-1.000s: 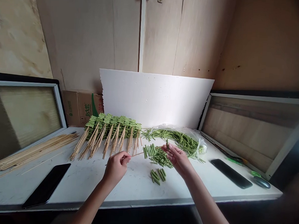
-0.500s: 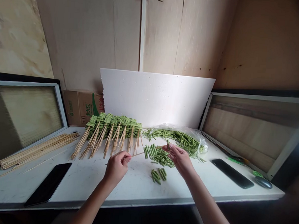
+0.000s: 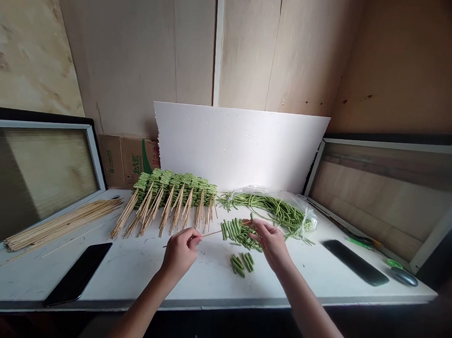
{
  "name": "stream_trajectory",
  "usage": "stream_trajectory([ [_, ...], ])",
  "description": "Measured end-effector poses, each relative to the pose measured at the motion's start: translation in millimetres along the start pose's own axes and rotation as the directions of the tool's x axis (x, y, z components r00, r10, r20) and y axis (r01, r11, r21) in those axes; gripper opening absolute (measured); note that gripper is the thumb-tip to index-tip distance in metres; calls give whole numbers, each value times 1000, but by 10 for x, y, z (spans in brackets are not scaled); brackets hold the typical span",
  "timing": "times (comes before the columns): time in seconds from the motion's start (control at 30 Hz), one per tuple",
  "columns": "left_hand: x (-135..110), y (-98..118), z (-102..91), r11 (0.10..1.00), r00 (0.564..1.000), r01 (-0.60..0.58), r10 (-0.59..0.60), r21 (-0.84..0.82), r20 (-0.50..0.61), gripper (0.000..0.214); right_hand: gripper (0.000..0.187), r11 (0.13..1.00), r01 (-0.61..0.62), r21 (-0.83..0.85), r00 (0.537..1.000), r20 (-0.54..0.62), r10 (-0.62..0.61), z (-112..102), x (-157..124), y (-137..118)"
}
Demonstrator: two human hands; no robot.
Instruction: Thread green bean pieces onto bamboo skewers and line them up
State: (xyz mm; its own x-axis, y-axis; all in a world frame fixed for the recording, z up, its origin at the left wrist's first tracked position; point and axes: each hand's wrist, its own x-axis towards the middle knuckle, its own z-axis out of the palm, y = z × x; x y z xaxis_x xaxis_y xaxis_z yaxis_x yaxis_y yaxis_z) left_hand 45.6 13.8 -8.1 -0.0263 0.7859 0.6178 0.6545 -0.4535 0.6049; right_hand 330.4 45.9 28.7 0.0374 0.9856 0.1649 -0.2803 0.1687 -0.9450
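Note:
My left hand (image 3: 183, 247) is closed round a thin wooden skewer (image 3: 211, 234), which points right and carries a row of short green bean pieces (image 3: 230, 229). At the skewer's far end, my right hand (image 3: 268, 238) pinches another green bean piece (image 3: 251, 217). Behind and below the threaded row lies a pile of cut bean pieces (image 3: 253, 240), partly hidden by it and by my right hand. Closer to me, a few loose cut pieces (image 3: 242, 264) rest on the white table (image 3: 203, 285).
Filled bean skewers (image 3: 175, 186) are stacked at the back left. Bare skewers (image 3: 62, 222) lie at the left beside a black phone (image 3: 78, 273). Long beans in a plastic bag (image 3: 284, 211) sit back right, near a dark slab (image 3: 355, 262) and a mouse (image 3: 403, 276).
The bean piece in my right hand now sits closer to the row, at the skewer's end. The whole view has shifted slightly; my left hand keeps its grip.

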Motion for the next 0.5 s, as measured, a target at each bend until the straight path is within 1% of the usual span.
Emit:
stream_trajectory([
  [0.07,-21,21,32,1000,1000,-4,4,-14,2,17,37,1000,-5,8,1000,3,5,75,-37,80],
  [0.2,-49,62,63,1000,1000,-5,4,-25,-11,17,36,999,-43,32,997,-61,45,233,-94,244],
  [0.27,-39,61,46,1000,1000,7,-7,-23,-27,17,38,998,-50,31,997,-58,52,253,-92,246],
  [0.33,-13,40,14,1000,999,19,-20,-20,-43,16,43,999,-36,-18,999,-5,36,197,-66,173],
  [0.4,20,2,-19,999,998,30,-31,-20,-53,15,48,988,-12,-153,997,67,23,67,-24,63],
  [0.43,37,-20,-32,999,998,37,-38,-22,-55,15,49,963,-5,-269,994,106,35,-16,-1,14],
  [0.5,63,-63,-48,998,997,54,-55,-18,-53,15,47,847,15,-532,976,193,104,-191,38,-37],
])
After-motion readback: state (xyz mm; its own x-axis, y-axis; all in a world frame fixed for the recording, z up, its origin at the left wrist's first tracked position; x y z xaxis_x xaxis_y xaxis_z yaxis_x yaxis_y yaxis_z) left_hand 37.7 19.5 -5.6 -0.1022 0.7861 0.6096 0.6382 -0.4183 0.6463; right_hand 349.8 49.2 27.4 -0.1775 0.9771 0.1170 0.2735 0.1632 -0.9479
